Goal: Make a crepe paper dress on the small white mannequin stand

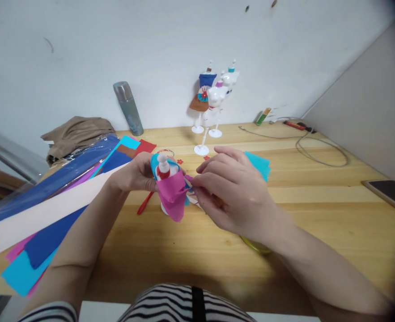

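Note:
My left hand (137,172) is wrapped round the far left side of a small white mannequin (163,163) with a red neck band. Pink fabric (172,194) covers its front, and blue fabric (155,161) shows along its left edge. At the mannequin's right side, my right hand (232,188) pinches an end of the pink fabric between thumb and fingers. Those fingertips partly hide what lies behind them. Below my left hand, a red pen-like tool (145,203) rests on the table.
Several small mannequins on white stands (201,150) are at the back. Coloured fabric strips (59,201) spread over the left side, near a thermos (129,108). A blue cloth piece (258,165), a cable (313,157) and a phone (390,194) lie to the right.

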The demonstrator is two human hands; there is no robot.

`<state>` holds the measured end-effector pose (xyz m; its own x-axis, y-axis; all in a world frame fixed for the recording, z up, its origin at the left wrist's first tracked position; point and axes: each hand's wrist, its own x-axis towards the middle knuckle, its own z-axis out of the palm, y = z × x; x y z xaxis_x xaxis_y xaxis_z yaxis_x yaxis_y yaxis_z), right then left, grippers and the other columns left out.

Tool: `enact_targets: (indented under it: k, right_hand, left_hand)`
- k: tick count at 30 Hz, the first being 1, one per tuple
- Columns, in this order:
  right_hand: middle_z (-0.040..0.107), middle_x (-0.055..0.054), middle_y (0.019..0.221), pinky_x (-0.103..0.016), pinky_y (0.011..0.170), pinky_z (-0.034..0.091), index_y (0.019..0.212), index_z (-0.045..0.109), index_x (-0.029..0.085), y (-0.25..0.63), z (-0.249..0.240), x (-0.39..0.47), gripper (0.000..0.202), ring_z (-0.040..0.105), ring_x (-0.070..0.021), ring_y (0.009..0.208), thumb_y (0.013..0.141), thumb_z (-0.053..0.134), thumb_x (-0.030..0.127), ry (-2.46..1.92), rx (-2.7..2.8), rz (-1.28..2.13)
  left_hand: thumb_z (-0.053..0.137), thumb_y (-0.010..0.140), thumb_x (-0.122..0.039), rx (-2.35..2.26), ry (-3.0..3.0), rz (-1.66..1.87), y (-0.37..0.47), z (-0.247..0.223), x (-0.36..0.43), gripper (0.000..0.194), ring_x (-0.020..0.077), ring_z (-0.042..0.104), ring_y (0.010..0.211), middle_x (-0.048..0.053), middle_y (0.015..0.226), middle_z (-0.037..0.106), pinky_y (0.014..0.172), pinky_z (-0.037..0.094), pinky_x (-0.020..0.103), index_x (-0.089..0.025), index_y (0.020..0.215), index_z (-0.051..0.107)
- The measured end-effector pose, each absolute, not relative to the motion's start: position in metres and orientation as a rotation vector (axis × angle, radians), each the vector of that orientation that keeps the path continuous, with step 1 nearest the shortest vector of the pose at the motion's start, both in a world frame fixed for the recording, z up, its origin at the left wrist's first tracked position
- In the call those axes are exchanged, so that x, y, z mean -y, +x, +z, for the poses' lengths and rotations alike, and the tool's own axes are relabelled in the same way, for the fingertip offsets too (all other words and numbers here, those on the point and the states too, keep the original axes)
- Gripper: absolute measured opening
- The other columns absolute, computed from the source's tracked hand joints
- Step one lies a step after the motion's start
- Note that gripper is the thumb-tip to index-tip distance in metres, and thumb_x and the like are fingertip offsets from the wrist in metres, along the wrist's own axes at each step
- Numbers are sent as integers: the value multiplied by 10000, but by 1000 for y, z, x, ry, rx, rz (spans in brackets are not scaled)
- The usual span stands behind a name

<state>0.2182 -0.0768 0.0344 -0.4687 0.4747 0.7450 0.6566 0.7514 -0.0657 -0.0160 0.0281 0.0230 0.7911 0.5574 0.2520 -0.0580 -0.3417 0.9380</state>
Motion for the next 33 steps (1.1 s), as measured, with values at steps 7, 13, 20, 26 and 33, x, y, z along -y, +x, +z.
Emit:
enact_targets:
  k: [7, 13, 20, 26, 33]
  right_hand:
    - [693, -23, 766, -419, 881, 507, 799, 618, 223, 215, 41, 87, 192, 630, -176, 730, 926, 550, 96, -819, 2202, -78]
    - [675, -11, 716, -395, 799, 506, 822, 641, 195, 210, 37, 89, 173, 619, -159, 670, 926, 543, 97, -777, 2173, 81]
    - [696, -13, 726, -368, 757, 518, 831, 644, 186, 207, 32, 88, 169, 643, -153, 685, 911, 553, 69, -732, 2104, 95]
    - [709, -14, 741, -366, 693, 490, 790, 605, 217, 209, 35, 87, 201, 635, -154, 665, 894, 552, 54, -761, 2102, 132]
    - [673, -7, 726, -388, 760, 500, 786, 621, 245, 210, 34, 87, 214, 624, -173, 698, 921, 544, 98, -803, 2155, 148]
  left_hand:
    - [862, 760, -532, -226, 1845, 636, -20, 25, -32, 436, 222, 721, 779, 121, 858, 772, 724, 602, 297, -147, 955, 799]
    - [845, 749, -601, -206, 1786, 619, -19, 26, -35, 498, 220, 711, 775, 111, 833, 777, 773, 592, 309, -154, 964, 811]
    - [880, 733, -524, -250, 1818, 607, -17, 23, -36, 399, 211, 704, 765, 103, 823, 767, 747, 587, 295, -153, 842, 782]
    - [739, 814, -681, -79, 1800, 559, -18, 27, -36, 540, 247, 732, 767, 147, 885, 778, 744, 612, 355, -180, 998, 820]
    - [729, 724, -795, -169, 1731, 565, -20, 21, -30, 640, 277, 733, 827, 147, 811, 753, 764, 619, 375, -191, 916, 821]
